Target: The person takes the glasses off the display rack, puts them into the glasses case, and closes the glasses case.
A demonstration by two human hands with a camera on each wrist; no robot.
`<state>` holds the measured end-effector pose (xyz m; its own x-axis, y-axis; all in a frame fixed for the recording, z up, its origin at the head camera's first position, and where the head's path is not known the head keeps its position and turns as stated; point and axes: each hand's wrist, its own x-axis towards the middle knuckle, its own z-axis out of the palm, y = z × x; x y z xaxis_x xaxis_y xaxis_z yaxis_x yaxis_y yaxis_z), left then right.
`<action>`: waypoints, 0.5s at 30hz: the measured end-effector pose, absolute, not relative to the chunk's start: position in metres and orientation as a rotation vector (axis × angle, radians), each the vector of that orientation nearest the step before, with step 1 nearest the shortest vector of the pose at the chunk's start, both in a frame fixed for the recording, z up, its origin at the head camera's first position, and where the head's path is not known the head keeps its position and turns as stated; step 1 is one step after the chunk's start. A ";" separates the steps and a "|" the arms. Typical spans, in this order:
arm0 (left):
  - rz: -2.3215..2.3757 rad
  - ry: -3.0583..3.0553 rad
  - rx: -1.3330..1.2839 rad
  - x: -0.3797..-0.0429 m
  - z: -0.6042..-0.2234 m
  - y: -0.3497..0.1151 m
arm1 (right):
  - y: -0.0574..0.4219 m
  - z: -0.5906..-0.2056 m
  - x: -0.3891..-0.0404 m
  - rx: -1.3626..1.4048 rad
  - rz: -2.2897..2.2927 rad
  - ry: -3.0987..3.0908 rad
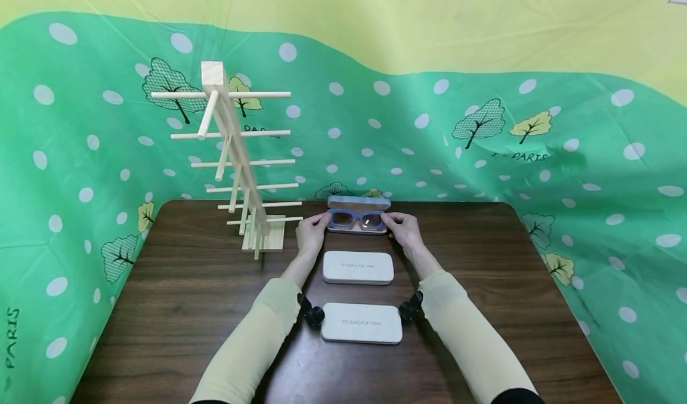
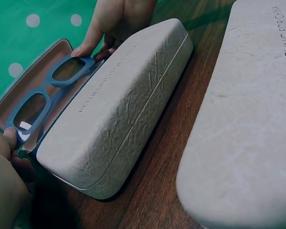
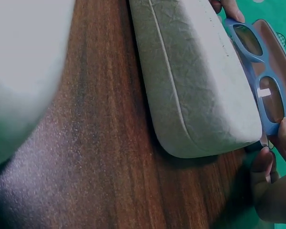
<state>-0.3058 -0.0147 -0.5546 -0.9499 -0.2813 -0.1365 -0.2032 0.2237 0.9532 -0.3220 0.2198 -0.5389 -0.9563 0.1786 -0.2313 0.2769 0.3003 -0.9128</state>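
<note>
Blue-framed sunglasses point(image 1: 370, 220) with brown lenses are over an open glasses case point(image 1: 358, 202) at the far edge of the table. My left hand point(image 1: 311, 235) pinches the left end of the frame between thumb and fingers. At the other end, my right hand point(image 1: 406, 235) does the same, thumb on the front in the right wrist view. The lenses face me, and the case's brownish lining point(image 2: 62, 50) shows behind them in the left wrist view. Nearer to me lie two closed whitish glasses cases, the middle one point(image 1: 358, 268) and the near one point(image 1: 361, 323), both with printed lettering.
Left of my left hand stands a wooden rack point(image 1: 236, 123) with several pegs sticking out, its base point(image 1: 275, 234) close to that hand. A green and yellow patterned cloth point(image 1: 408, 135) hangs behind and beside the dark wooden table point(image 1: 177, 308).
</note>
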 end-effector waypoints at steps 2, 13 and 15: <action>-1.833 -2.420 0.480 -0.307 -0.556 -0.014 | 0.220 -0.540 -0.322 0.445 -1.754 2.466; -1.693 -2.494 0.490 -0.310 -0.558 -0.014 | 0.221 -0.543 -0.325 0.466 -1.723 2.481; -1.667 -2.503 0.485 -0.311 -0.559 -0.014 | 0.221 -0.544 -0.325 0.458 -1.714 2.488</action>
<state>-0.3108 -0.0145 -0.5594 -0.9449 -0.3130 -0.0956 -0.2088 0.3517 0.9125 -0.3248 0.2206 -0.5437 -0.9514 0.1956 -0.2378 0.2918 0.3269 -0.8989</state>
